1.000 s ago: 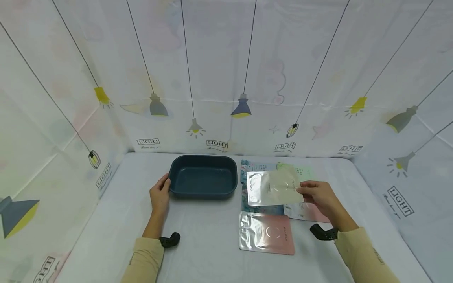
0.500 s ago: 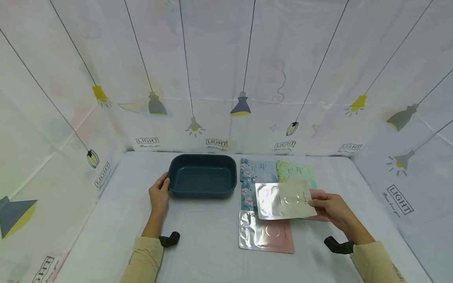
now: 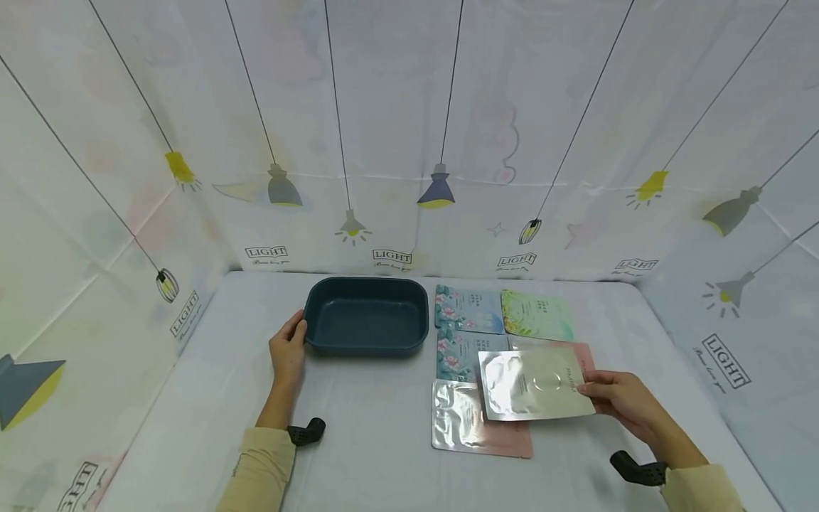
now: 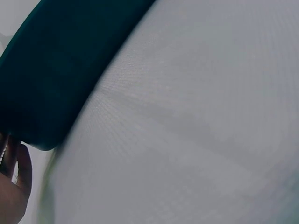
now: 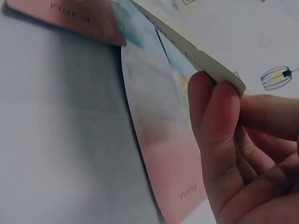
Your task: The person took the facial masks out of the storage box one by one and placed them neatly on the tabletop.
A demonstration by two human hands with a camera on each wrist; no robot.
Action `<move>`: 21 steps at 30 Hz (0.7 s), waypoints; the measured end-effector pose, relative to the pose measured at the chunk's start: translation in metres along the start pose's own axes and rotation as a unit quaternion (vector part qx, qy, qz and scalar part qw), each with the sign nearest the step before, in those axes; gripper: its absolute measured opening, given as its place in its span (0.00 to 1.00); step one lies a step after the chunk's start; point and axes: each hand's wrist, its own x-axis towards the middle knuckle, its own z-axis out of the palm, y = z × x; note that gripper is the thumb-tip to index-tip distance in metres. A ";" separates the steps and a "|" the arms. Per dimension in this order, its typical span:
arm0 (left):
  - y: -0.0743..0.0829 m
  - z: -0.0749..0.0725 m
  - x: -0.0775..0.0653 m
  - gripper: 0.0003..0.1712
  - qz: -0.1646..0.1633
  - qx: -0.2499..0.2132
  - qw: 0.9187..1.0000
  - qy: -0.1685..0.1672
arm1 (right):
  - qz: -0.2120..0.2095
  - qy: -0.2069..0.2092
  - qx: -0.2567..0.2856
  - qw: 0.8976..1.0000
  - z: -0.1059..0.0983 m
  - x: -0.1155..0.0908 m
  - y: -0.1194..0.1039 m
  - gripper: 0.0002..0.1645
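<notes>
My right hand point(image 3: 623, 402) pinches the right edge of a cream and silver face mask sachet point(image 3: 534, 384) between thumb and fingers. In the right wrist view the sachet point(image 5: 219, 70) is seen almost edge-on, raised over the others. Below it a silver and pink sachet point(image 3: 457, 430) lies partly covered. Another pink sachet point(image 3: 585, 354) shows behind it, beside two blue floral sachets point(image 3: 470, 311) and a green one point(image 3: 537, 315). My left hand point(image 3: 286, 355) holds the left end of a dark teal rectangular dish point(image 3: 366, 351), thumb and fingers at its rim.
A white cloth covers the table point(image 3: 371, 441). The dish stands near the back, left of the sachets. A patterned curtain point(image 3: 384, 128) with printed lamps rises behind the table and along both sides.
My right hand has carried the cream sachet toward me and to the right, uncovering the blue and green sachets and now overlapping the front pink one. My left hand stays at the dish.
</notes>
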 end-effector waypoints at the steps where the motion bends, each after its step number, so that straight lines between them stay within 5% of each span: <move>1: 0.001 0.000 -0.001 0.22 0.000 0.000 1.000 0.002 | 0.004 -0.003 -0.006 1.000 -0.002 -0.001 0.001 0.39; 11: -0.013 -0.002 0.008 0.22 0.002 -0.008 1.000 -0.001 | 0.033 -0.052 -0.019 0.998 -0.031 -0.011 0.025 0.28; 21: -0.037 0.000 0.017 0.23 0.016 0.008 1.000 0.017 | 0.060 -0.069 -0.004 0.996 -0.047 -0.015 0.055 0.34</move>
